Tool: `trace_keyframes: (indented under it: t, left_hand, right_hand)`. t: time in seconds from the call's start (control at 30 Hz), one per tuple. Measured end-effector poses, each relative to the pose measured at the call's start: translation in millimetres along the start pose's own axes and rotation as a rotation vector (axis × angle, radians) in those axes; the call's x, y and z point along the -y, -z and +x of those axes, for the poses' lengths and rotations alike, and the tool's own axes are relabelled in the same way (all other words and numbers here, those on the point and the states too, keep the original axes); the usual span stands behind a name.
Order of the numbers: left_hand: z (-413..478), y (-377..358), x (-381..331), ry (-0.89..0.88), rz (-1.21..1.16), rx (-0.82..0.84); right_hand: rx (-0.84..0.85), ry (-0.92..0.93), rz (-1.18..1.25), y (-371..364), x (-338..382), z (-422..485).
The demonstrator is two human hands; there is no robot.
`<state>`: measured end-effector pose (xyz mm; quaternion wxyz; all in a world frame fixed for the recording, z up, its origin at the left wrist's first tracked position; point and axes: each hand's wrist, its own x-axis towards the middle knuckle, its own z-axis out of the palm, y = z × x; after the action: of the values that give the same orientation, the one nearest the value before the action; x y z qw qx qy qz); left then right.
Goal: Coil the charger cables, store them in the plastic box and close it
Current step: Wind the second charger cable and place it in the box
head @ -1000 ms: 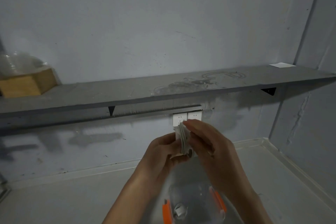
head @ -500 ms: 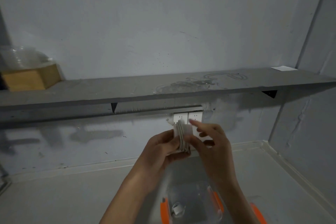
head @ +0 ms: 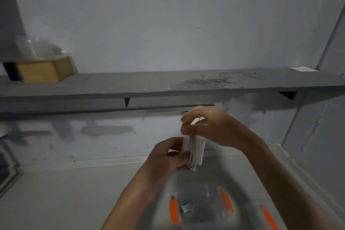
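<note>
Box [head: 197, 205] of clear plastic, orange-latched, lies near and low.
Right hand [head: 211, 127] has risen above the flat white charger [head: 200, 150], fingertips pinching its smooth wound cable [head: 192, 147]; left hand [head: 164, 157] fingers curl round the block.

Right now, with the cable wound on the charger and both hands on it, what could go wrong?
The coils on the white charger are kept only by the grip of the left hand and the pinch of the right hand; letting go might let loops spring loose. The open plastic box sits below the hands; a dropped bundle could miss it.
</note>
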<state>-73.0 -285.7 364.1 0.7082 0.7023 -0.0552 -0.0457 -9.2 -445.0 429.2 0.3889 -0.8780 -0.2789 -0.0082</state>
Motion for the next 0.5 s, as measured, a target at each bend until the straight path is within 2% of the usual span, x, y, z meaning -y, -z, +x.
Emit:
trace_keyframes:
  t: [0.1,0.2,0.27,0.4,0.5]
  left_hand:
    - [-5,11,0,0.008,-0.054,0.007]
    - [-9,23,0,0.013,-0.08,0.046]
    - [-11,30,4,0.045,-0.122,0.057]
    - [-19,49,20,0.141,-0.294,0.15]
    - [-25,70,35,0.157,-0.467,0.141]
  right_hand:
    - [-0.101,-0.012,0.15,-6,-3,1]
    - [-0.074,-0.097,0.496,-23,-8,-7]
    - [-0.114,-0.126,0.62,-40,-14,-10]
    - [-0.233,-0.123,0.601,-72,-21,-12]
    - [-0.116,-0.087,0.522,-87,-26,-20]
